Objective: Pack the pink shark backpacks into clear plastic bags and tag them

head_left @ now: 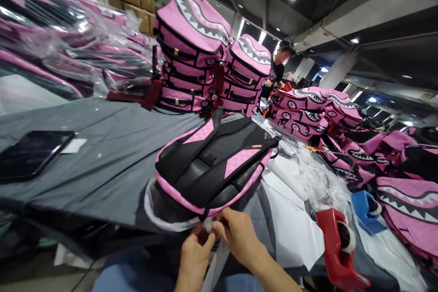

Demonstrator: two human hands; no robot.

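1. Left hand [195, 252], head view: thumb and fingers are curled close together beneath the backpack's near edge; I cannot tell whether they grip anything.
2. Right hand [241, 237]: narrow, thumb and forefinger pinched on a small pale piece [207, 224] that sits between the 2 hands.
3. Backpack [208, 164]: pink and black, it lies on the grey-covered table [112, 146] with its back panel and 2 shoulder straps facing up, its near end just above the hands. Whitish edging [160, 222] curves around its near left end.
4. Light-coloured strip [218, 264]: it hangs below the fingers, between the forearms.
5. Far side of the table: 2 tall stacks of pink backpacks [193, 50] with toothed patterns stand side by side.
6. Left side: a dark phone [30, 155] lies near a small white slip [74, 146]; plastic-wrapped bags [68, 45] are heaped behind.
7. Right side: white paper [290, 223] lies beside the backpack, then 2 tape dispensers, a red dispenser [330, 232] and a blue dispenser [364, 216].
8. Background: 1 person [278, 70] in dark clothing stands beyond the stacks.
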